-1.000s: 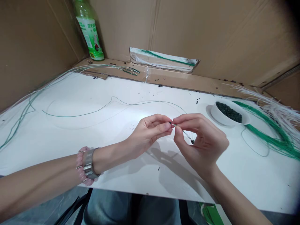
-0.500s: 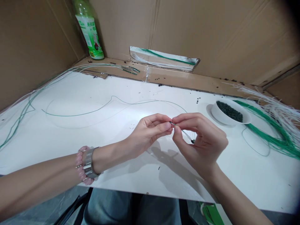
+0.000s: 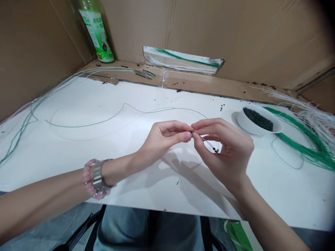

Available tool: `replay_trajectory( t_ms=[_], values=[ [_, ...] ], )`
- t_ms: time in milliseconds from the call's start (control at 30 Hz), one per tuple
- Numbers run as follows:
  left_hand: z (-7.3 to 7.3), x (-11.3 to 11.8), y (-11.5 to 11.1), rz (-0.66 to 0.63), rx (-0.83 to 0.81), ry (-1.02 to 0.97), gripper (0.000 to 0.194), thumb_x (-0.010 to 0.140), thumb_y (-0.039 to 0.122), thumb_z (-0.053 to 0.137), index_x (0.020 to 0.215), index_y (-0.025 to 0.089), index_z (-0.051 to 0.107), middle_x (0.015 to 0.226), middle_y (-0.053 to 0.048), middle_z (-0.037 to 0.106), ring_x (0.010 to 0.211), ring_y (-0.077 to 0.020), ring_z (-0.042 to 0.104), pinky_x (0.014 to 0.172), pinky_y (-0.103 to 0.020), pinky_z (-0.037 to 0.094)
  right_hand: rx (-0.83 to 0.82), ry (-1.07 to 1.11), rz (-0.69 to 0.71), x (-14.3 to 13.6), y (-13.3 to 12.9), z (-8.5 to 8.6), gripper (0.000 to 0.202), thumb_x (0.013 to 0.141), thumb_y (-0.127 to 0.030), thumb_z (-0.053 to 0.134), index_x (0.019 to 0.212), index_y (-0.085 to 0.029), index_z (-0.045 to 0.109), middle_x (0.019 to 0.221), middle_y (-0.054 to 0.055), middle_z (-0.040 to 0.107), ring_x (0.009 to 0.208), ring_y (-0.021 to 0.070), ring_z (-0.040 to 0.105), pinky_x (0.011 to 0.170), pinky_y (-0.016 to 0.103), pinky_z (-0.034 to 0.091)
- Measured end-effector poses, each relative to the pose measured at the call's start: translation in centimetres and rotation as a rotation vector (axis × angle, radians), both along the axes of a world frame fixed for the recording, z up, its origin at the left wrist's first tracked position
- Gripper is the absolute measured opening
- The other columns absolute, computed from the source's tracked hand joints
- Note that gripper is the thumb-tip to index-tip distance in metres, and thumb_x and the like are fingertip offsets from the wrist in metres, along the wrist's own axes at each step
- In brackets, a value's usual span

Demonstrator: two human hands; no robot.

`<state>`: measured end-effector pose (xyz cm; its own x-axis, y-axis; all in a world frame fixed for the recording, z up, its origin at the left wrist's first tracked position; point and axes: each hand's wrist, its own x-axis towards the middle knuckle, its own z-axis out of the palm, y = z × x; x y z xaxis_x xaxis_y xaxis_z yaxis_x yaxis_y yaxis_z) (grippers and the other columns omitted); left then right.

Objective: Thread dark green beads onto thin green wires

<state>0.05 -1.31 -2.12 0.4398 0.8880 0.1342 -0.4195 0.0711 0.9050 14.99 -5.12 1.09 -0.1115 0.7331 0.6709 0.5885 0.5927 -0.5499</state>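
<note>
Our left hand (image 3: 157, 143) and right hand (image 3: 231, 150) pinch the strand (image 3: 207, 141), probably steadying it, the bowl (image 3: 242, 122) handy at three o'clock.

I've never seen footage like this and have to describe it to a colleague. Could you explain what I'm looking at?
There is no robot here. A camera worn on a person's head looks forward and down at two bare hands. The left hand and right hand meet at the fingertips, pinching thin strands with small dark beads on them. On the white table sits a white bowl of dark bits, beside a green coil. A green bottle stands at the back.
</note>
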Motion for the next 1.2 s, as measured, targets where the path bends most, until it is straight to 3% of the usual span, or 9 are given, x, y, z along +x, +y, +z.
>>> replay_trajectory(
  t_ms=[267,533,1200],
  values=[
    [0.24,0.02,0.07,0.103,0.08,0.072,0.006,0.077,0.02,0.067,0.08,0.018,0.072,0.079,-0.001,0.069,0.07,-0.0087,0.062,0.071,-0.02,0.05,-0.177,0.097,-0.028,-0.07,0.12,0.29,0.009,0.076,-0.013,0.063,0.071,-0.02,0.064,0.086,0.002,0.068,0.079,0.0142,0.063,0.048,0.019,0.051],
    [0.77,0.0,0.16,0.202,0.12,0.161,0.004,0.075,0.02,0.068,0.076,0.017,0.07,0.074,0.0,0.068,0.07,-0.0108,0.062,0.071,-0.022,0.05,0.085,-0.142,-0.117,0.46,0.26,0.7,0.013,0.074,-0.01,0.061,0.069,-0.021,0.061,0.062,-0.001,0.06,0.053,0.0108,0.05,0.052,0.026,0.045],
    [0.72,-0.02,0.14,0.169,0.18,0.175,0.005,0.075,0.021,0.068,0.076,0.018,0.071,0.076,-0.002,0.069,0.073,-0.013,0.063,0.07,-0.024,0.048,0.069,-0.231,-0.077,0.4,0.57,0.45,0.014,0.074,-0.009,0.059,0.067,-0.021,0.058,0.058,-0.002,0.054,0.05,0.0093,0.047,0.046,0.023,0.038]
  ],
)
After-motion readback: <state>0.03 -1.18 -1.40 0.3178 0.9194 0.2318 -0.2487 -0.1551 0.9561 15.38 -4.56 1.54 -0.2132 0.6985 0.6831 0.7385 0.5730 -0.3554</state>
